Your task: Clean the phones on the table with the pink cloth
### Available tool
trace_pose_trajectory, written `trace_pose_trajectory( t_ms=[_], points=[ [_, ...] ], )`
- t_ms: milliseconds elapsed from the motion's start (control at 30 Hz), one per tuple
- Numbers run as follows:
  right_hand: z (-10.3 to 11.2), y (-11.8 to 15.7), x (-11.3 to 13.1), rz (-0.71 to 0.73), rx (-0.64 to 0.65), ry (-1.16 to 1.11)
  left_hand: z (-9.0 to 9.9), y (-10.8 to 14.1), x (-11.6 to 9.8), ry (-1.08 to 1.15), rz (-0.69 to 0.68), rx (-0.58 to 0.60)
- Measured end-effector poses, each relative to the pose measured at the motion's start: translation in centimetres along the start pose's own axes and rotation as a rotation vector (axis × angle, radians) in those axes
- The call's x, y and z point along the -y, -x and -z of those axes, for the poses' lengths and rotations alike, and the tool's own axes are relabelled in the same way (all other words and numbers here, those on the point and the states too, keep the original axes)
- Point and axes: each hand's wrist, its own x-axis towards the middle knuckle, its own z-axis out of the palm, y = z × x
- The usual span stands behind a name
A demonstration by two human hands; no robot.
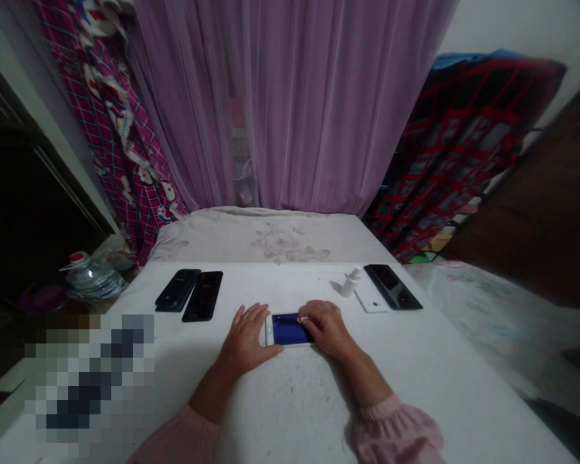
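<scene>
A white smartphone [287, 330] lies flat on the white-covered table, its dark blue screen facing up. My left hand [245, 338] grips the phone's left end, thumb along the near edge and fingers at the far side. Over the right part of the screen, my right hand [325, 327] is closed with its fingertips pressed together. A small pale bit shows at those fingertips, too little to name. The hand hides the phone's right end.
Two dark phones [202, 296] lie at the left. At the right are a small white spray bottle [350, 283], a white phone [371, 300] and a dark phone [393, 287]. A water bottle [94, 277] stands beyond the table's left edge. Purple curtains [309, 109] hang behind.
</scene>
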Motion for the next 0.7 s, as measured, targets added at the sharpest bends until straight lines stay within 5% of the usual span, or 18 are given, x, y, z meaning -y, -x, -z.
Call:
trace_pose_trajectory(
  t_ms=[167, 533, 700],
  points=[
    [0.1, 0.3, 1.4, 0.024, 0.116, -0.028, 0.0, 0.0, 0.0, 0.003, -0.005, -0.009],
    [-1.3, -1.1, 3.1, -0.149, 0.009, 0.082, 0.2, 0.1, -0.2, 0.010, 0.008, 0.008],
    [-0.6, -0.7, 2.9, -0.100, 0.079, 0.032, 0.2, 0.0, -0.2, 0.009, 0.010, 0.008]
  ],
)
